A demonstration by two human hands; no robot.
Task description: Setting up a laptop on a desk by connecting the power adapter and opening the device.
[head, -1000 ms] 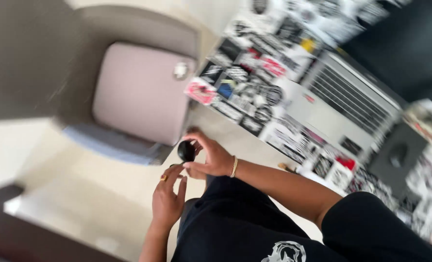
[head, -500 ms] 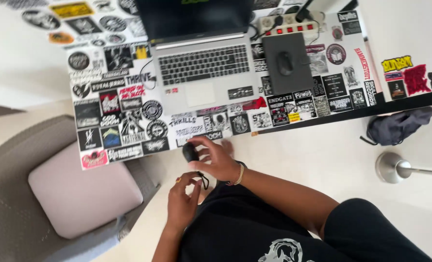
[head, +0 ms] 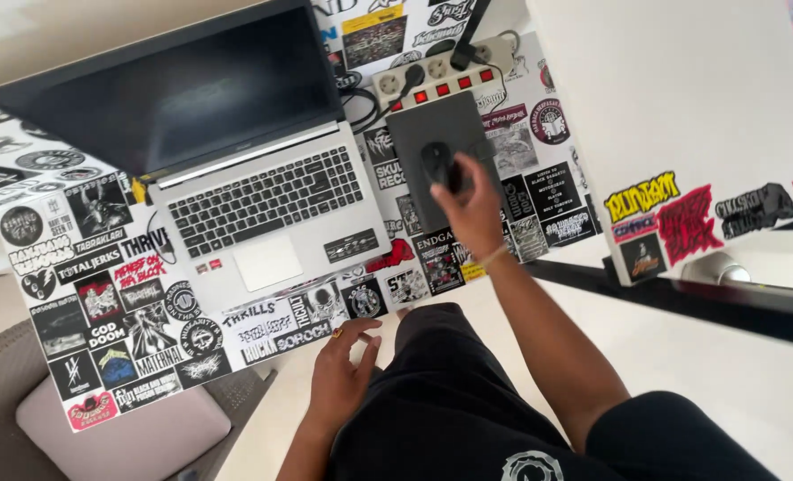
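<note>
Head view looks down on a sticker-covered desk (head: 102, 294). Farthest left of the hands, a grey chair with a pale cushion (head: 102, 441) sits under the desk's near corner. Next comes the left hand (head: 343, 379), fingers loosely spread and holding nothing, its fingertips touching the desk's front edge; a ring shows on one finger. Beyond it and slightly to its left lies an open silver laptop (head: 254, 205) with a dark screen. Further right, the right hand (head: 470, 207) stretches forward across the desk and grips a black computer mouse (head: 438, 165), which rests on a dark grey mouse pad (head: 410, 134). Just beyond that hand, a white power strip (head: 432, 76) with red switches lies along the back. Right of that hand rises a white panel (head: 682, 116) bearing stickers.
</note>
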